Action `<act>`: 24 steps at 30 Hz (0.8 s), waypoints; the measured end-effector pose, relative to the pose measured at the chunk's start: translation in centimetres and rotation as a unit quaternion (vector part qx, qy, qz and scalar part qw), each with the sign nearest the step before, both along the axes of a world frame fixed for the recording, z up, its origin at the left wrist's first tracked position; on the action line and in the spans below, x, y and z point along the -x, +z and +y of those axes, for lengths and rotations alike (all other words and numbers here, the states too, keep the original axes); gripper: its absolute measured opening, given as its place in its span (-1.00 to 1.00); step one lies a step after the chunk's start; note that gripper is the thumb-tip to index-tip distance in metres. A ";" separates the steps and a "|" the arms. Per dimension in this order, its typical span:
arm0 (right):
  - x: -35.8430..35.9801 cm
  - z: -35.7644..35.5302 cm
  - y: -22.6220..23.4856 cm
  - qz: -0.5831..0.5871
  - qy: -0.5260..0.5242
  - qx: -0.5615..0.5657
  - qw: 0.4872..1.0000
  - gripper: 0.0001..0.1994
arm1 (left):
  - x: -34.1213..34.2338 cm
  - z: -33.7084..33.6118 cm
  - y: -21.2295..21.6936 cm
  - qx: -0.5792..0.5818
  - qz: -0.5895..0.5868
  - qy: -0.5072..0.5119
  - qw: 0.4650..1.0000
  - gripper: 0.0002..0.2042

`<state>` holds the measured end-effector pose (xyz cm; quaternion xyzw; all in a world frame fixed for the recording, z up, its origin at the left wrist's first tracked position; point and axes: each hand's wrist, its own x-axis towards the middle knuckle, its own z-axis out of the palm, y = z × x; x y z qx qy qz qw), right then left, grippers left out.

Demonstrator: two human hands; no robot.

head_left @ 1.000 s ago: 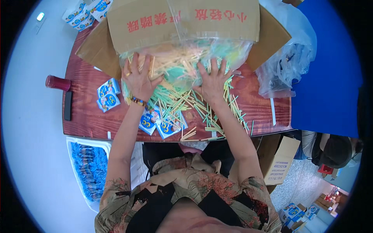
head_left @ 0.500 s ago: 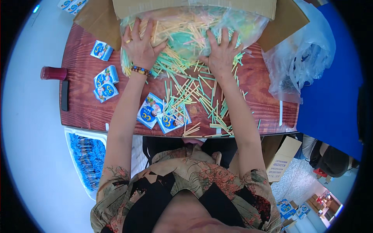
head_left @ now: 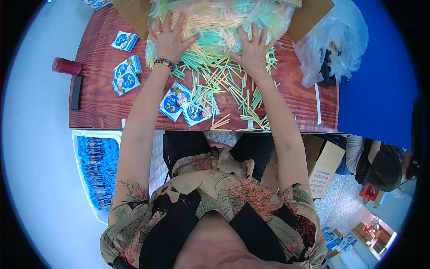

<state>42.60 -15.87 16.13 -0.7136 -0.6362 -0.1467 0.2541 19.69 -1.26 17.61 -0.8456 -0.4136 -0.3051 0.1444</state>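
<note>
Thin pastel sticks, mostly green and cream, spill over the red-brown wooden table from a clear plastic bag in an open cardboard box. My left hand rests on the left part of the bag and sticks, fingers spread. On the right part lies my right hand, fingers also apart. Neither hand grasps anything. Two blue-and-white packets, one beside the other, sit near the table's front edge; loose sticks partly cover the right one.
More packets lie at the table's left, near a dark red cup and a black bar. A crumpled clear bag is at the right. Below left stands a white tub of blue packets. A person is at the right.
The table and its contents sit higher in the picture, and the box's front flap no longer covers the top of the bag. Both hands stay spread on the bag and sticks.
</note>
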 end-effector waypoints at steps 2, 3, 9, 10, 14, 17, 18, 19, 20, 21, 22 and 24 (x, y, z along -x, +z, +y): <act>0.8 -1.7 0.8 -0.004 -0.001 0.002 1.000 -0.13 | 0.8 -1.5 0.8 -0.009 -0.007 -0.005 1.000 -0.23; 1.2 -2.4 1.2 -0.005 -0.003 0.008 1.000 -0.13 | 1.1 -2.2 1.1 -0.014 -0.012 -0.010 1.000 -0.22; 2.5 -4.7 1.9 -0.032 -0.020 0.039 0.999 -0.13 | 2.4 -5.5 1.9 0.012 -0.004 0.014 1.000 -0.22; 2.5 -4.7 2.0 -0.034 -0.020 0.037 0.999 -0.13 | 2.4 -5.6 2.0 0.010 -0.006 0.014 1.000 -0.22; 2.4 -5.1 2.5 -0.025 -0.010 0.044 0.999 -0.12 | 2.0 -6.0 1.7 0.004 -0.018 0.017 1.000 -0.22; 3.0 -6.0 2.0 -0.017 -0.010 0.057 0.998 -0.11 | 2.2 -6.7 1.2 0.010 -0.019 0.021 1.000 -0.21; 3.1 -6.4 1.6 -0.022 -0.015 0.066 0.997 -0.10 | 2.3 -6.9 1.1 0.017 -0.013 0.019 1.000 -0.20; 2.5 -6.0 1.5 -0.038 -0.017 0.052 0.998 -0.07 | 2.2 -7.0 1.1 0.017 -0.010 0.018 1.000 -0.20; 2.6 -6.2 1.4 -0.035 -0.016 0.052 0.998 -0.07 | 2.2 -6.9 1.0 0.018 -0.011 0.019 1.000 -0.19; 2.5 -6.5 1.2 -0.016 0.005 0.057 0.998 -0.07 | 2.2 -6.9 0.8 0.019 -0.012 0.020 1.000 -0.18; 2.4 -6.8 1.1 0.004 0.026 0.061 0.998 -0.07 | 2.2 -7.3 0.5 0.020 -0.008 0.021 1.000 -0.18; 1.9 -8.1 0.1 0.024 0.039 0.071 0.996 -0.09 | 2.2 -8.5 -0.4 0.034 -0.010 0.003 0.999 -0.18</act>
